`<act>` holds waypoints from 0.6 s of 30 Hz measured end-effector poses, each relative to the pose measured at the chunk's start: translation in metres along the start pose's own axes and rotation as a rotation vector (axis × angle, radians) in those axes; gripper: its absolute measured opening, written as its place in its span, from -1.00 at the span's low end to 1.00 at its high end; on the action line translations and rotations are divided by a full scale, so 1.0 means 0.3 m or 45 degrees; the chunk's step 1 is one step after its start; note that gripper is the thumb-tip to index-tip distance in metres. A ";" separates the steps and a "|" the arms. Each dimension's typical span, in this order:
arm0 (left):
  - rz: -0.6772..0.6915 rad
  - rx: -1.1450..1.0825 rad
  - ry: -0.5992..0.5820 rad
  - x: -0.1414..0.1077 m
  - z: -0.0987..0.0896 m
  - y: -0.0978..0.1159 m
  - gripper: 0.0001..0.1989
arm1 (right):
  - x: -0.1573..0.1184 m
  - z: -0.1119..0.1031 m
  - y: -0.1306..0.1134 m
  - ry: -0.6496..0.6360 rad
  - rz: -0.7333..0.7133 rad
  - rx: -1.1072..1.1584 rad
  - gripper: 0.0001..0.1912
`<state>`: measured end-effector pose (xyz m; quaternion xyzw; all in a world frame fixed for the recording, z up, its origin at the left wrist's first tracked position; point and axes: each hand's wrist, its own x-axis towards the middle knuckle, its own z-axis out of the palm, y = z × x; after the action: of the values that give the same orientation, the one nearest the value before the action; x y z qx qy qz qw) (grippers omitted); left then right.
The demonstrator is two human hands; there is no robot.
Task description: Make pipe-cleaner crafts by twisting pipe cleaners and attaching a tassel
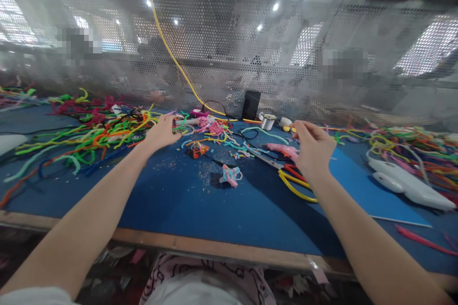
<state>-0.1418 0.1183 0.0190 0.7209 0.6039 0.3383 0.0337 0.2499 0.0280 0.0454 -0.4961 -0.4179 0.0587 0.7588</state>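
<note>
My left hand (pixel 162 132) hovers at the right end of a heap of coloured pipe cleaners (pixel 100 136), thumb apart from the curled fingers; nothing shows clearly in it. My right hand (pixel 317 147) is raised above scissors (pixel 296 188) with yellow handles, and red handles lie beside them. Its thumb and fingertips are pinched together; whatever they hold is too small to make out. Between the hands lies a small light-blue and pink fuzzy piece (pixel 231 176). Behind it sit an orange-red clump (pixel 198 149) and short cut bits (pixel 241 154). A pink tool (pixel 282 150), perhaps a glue gun, is near my right hand.
A metal wire spool (pixel 267 123) and a black upright slab (pixel 251 105) stand before the perforated metal screen (pixel 229 43). A blue board (pixel 358 186) and a white corded device (pixel 408 183) lie right, beside more pipe cleaners (pixel 425 152). A wooden edge (pixel 214 246) fronts the table.
</note>
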 end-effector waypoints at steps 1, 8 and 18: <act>-0.035 -0.166 0.021 0.007 -0.007 0.014 -0.35 | 0.001 -0.003 0.000 -0.005 -0.011 -0.048 -0.81; -0.173 -1.310 -0.075 -0.009 -0.052 0.179 -0.64 | 0.021 -0.009 -0.008 0.107 -0.259 0.172 -0.81; 0.357 -1.234 -0.453 -0.162 0.008 0.362 -0.57 | -0.088 -0.029 -0.150 -0.024 -0.981 0.162 -0.84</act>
<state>-0.0505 0.0466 0.0450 0.7428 0.2613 0.4522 0.4190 0.2241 -0.0139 0.0650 -0.2544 -0.5761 -0.2001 0.7506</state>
